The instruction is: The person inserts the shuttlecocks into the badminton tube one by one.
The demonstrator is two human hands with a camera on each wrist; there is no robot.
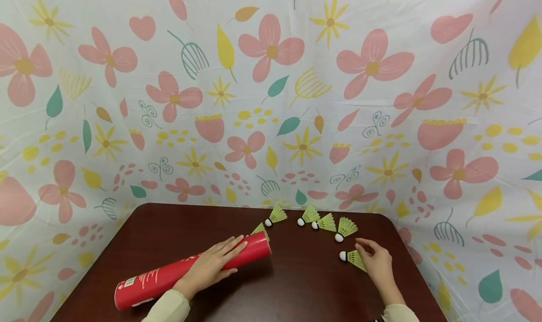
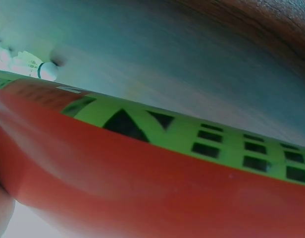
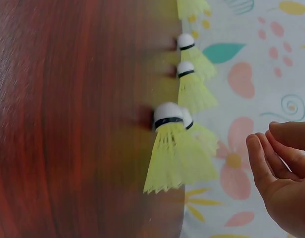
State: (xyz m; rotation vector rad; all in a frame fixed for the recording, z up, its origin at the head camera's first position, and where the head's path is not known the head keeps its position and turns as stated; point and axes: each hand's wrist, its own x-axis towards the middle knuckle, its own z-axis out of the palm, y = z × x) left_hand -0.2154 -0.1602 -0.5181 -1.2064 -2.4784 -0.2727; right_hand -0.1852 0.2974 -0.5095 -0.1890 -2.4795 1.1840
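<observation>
A long red shuttlecock tube (image 1: 169, 272) lies slantwise at the left, its right end pointing towards the back. My left hand (image 1: 209, 268) grips it from above, fingers across the top and thumb on the near side. Close up in the left wrist view, the red tube (image 2: 142, 183) shows a green band with black marks. My right hand (image 1: 378, 264) hovers over the skirt of the nearest yellow shuttlecock (image 1: 354, 258). In the right wrist view, this hand (image 3: 286, 183) has loosely bent fingers with nothing between them, beside a large near shuttlecock (image 3: 167, 153).
Several more yellow shuttlecocks with white corks lie along the back of the dark brown table (image 1: 296, 284), including one (image 1: 346, 229) behind my right hand. Another shuttlecock (image 1: 258, 228) is partly hidden behind the tube. A flower-patterned cloth (image 1: 271, 101) hangs behind the table.
</observation>
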